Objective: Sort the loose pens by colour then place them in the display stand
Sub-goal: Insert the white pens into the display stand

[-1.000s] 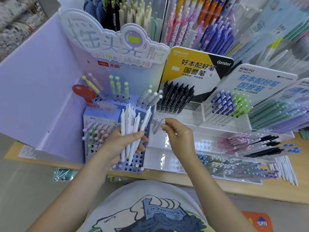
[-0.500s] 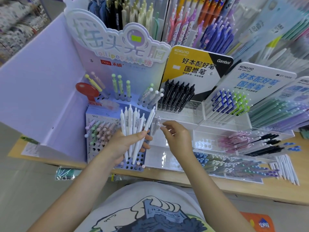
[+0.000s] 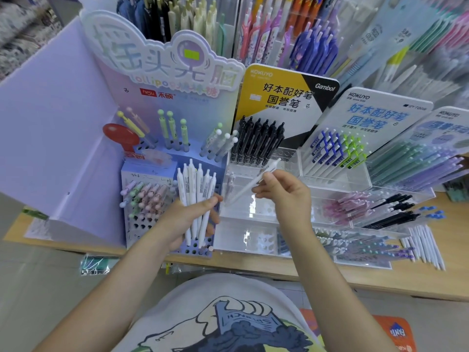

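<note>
My left hand grips a bundle of several white pens, held upright in front of the blue perforated stand. My right hand pinches a single white pen, slanted with its tip down-left over the clear acrylic display stand. A row of black pens stands in the stand's upper tier just behind that pen. Several loose white pens lie on the wooden counter at the right.
A lilac cardboard panel walls off the left. Pastel pens fill the blue stand. Blue and green clip pens and pink and black pens fill trays at the right. The wooden counter edge runs across in front of me.
My right hand has drawn one white pen away from the bundle and moved right and up over the clear stand. The left hand keeps holding the bundle.
</note>
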The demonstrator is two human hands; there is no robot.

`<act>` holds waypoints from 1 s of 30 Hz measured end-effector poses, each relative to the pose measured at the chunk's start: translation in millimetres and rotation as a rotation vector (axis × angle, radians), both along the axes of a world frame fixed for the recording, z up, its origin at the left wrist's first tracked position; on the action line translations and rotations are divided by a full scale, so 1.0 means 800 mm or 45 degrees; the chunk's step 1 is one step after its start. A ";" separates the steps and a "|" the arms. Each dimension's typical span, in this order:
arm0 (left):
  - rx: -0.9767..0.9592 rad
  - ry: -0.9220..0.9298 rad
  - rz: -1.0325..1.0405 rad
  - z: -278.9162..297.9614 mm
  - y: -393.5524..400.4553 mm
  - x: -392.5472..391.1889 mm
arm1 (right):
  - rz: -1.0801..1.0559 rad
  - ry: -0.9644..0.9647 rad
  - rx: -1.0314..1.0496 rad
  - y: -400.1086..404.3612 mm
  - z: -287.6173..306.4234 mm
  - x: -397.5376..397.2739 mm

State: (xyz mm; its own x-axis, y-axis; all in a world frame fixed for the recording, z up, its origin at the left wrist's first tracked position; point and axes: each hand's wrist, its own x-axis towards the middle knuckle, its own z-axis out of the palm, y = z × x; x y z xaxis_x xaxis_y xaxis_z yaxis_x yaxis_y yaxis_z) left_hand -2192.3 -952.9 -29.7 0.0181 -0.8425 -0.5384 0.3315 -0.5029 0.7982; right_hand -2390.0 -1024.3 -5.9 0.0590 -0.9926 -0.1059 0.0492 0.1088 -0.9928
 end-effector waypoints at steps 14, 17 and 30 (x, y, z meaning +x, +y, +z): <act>-0.115 -0.076 -0.055 0.000 0.008 0.003 | 0.188 0.590 -0.332 0.005 -0.063 0.019; -0.101 -0.118 -0.060 -0.001 0.010 0.003 | 0.237 0.665 -0.415 0.005 -0.061 0.021; -0.083 -0.085 -0.012 -0.003 0.009 0.010 | 0.204 0.771 -0.585 0.003 -0.067 0.013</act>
State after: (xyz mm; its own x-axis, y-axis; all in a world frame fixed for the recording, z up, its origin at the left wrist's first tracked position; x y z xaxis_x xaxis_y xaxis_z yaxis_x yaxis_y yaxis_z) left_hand -2184.6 -945.6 -31.9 0.0440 -0.8761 -0.4801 0.2723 -0.4518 0.8495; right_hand -2379.9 -1021.8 -59.2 0.2685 -0.9290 0.2548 -0.4977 -0.3603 -0.7890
